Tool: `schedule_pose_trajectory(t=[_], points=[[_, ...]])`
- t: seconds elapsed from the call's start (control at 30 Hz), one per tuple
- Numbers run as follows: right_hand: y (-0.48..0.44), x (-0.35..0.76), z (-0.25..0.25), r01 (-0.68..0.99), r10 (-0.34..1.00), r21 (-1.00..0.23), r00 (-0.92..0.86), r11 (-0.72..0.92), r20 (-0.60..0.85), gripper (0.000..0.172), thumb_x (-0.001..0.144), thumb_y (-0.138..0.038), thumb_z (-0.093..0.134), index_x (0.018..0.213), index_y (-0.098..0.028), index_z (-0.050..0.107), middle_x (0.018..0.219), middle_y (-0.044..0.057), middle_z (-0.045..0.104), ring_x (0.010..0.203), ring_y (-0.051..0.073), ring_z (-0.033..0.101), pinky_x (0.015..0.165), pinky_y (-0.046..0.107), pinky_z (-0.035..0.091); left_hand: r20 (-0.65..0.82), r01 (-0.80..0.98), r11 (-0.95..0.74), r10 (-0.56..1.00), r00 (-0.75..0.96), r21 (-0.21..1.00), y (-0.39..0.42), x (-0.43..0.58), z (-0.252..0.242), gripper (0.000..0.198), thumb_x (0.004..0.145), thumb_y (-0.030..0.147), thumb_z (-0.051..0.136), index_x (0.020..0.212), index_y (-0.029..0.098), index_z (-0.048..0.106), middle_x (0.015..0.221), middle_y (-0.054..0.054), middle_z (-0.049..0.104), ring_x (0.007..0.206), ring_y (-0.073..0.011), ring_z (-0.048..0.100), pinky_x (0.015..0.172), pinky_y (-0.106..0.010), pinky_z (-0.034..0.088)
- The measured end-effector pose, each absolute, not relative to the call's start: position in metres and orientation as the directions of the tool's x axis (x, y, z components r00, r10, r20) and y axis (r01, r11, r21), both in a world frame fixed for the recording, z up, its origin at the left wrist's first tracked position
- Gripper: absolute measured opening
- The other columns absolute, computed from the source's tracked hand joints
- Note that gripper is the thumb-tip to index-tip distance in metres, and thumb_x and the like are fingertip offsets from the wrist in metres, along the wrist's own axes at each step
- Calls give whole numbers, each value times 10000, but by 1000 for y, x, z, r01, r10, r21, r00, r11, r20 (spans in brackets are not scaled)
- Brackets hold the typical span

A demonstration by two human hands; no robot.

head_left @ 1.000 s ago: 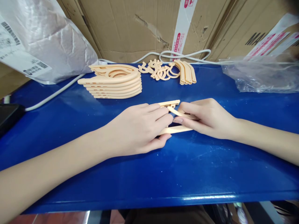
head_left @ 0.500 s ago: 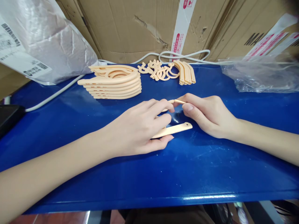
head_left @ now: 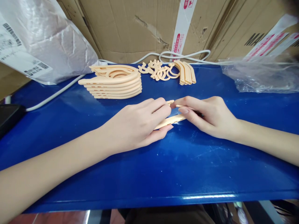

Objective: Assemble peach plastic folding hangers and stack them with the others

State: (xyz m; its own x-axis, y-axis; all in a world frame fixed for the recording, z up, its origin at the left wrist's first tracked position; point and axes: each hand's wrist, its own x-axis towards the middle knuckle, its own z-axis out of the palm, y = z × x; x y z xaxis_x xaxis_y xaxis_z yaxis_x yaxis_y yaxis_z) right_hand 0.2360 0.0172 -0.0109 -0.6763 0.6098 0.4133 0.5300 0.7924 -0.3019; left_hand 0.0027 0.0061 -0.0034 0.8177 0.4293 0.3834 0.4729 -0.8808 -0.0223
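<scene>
My left hand (head_left: 142, 123) is closed around a cream plastic hanger arm (head_left: 171, 120) with slots along its edge. Part of that piece lies behind my fingers, and its upper tip shows above them. My right hand (head_left: 211, 115) pinches a thin cream plastic piece (head_left: 184, 106) between thumb and forefinger; most of it is covered, so I cannot tell its full shape. Both hands are close together over the blue table (head_left: 149, 174), and the right end of the hanger arm passes under my right fingers.
Behind my left hand sits a stack of cream folding hanger parts (head_left: 112, 81). Several loose hanger hooks (head_left: 158, 71) and short curved hanger arms (head_left: 185, 73) lie beside it. Cardboard boxes (head_left: 130, 31), a white cable (head_left: 144, 56), a silver parcel (head_left: 58, 40) and clear plastic wrap (head_left: 261, 76) line the back.
The hanger arm in my left hand has turned and risen a little, its right end now under my right fingers. My right hand has shifted slightly left, closer to my left.
</scene>
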Motion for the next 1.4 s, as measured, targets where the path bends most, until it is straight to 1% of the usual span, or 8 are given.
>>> schedule_pose_trajectory(t=[0.1, 0.2, 0.37, 0.53, 0.77, 1.0, 1.17, 1.4], points=[[17, 237, -11, 534, 615, -305, -673, 789, 411, 270, 1002, -290, 426, 1103, -168, 645, 609, -42, 602, 430, 76, 465, 472, 214, 348, 422, 481, -877, 432, 797, -11, 7, 3, -5, 160, 997, 243, 421, 1002, 136, 539, 1022, -92, 642, 849, -168, 626, 622, -246, 452], [16, 237, -11, 557, 642, -320, -650, 766, 406, 278, 1004, -324, 430, 1103, -191, 653, 639, -28, 628, 458, 89, 500, 486, 223, 364, 411, 501, -865, 457, 789, 0, 6, 4, -4, 156, 997, 246, 428, 1019, 139, 538, 983, -74, 636, 808, -158, 617, 591, -242, 437], [17, 237, -11, 571, 664, -340, -620, 747, 418, 265, 1002, -342, 444, 1058, -201, 661, 580, -52, 582, 432, 79, 467, 476, 220, 345, 383, 526, -850, 494, 780, 26, 6, 5, -2, 158, 986, 251, 456, 949, 126, 546, 957, -78, 633, 816, -170, 623, 616, -258, 458], [17, 236, -10, 564, 662, -348, -619, 749, 424, 256, 1008, -335, 440, 1020, -185, 648, 544, -71, 515, 418, 66, 440, 466, 216, 329, 373, 545, -838, 509, 776, 9, 7, 5, -4, 156, 979, 261, 483, 941, 125, 551, 958, -75, 634, 837, -174, 628, 618, -252, 460], [17, 236, -10, 584, 691, -369, -592, 723, 416, 371, 1035, -389, 321, 846, -184, 567, 523, -62, 475, 421, 69, 454, 461, 221, 334, 352, 537, -838, 532, 770, 92, 8, 4, -5, 152, 976, 261, 485, 930, 136, 558, 1073, -88, 621, 944, -183, 617, 690, -249, 492], [17, 236, -10, 570, 699, -404, -571, 715, 431, 331, 1035, -350, 310, 961, -177, 582, 542, -61, 508, 433, 73, 460, 487, 223, 356, 350, 504, -863, 481, 804, 28, 10, 6, -6, 223, 1003, 235, 422, 989, 109, 606, 1138, -122, 621, 973, -201, 612, 780, -298, 510], [17, 238, -13, 585, 677, -347, -583, 733, 449, 233, 988, -360, 453, 989, -168, 586, 593, -56, 563, 425, 64, 420, 473, 224, 338, 346, 498, -867, 471, 811, 12, 10, 5, -6, 253, 1003, 238, 415, 996, 94, 623, 1126, -135, 620, 977, -222, 605, 810, -333, 512], [17, 239, -12, 580, 660, -326, -584, 747, 473, 257, 970, -351, 500, 1078, -137, 594, 604, -62, 524, 463, 65, 421, 491, 212, 354, 317, 486, -874, 463, 828, 8, 10, 5, -7, 269, 995, 235, 409, 1008, 78, 626, 1136, -157, 607, 973, -250, 592, 839, -387, 506]])
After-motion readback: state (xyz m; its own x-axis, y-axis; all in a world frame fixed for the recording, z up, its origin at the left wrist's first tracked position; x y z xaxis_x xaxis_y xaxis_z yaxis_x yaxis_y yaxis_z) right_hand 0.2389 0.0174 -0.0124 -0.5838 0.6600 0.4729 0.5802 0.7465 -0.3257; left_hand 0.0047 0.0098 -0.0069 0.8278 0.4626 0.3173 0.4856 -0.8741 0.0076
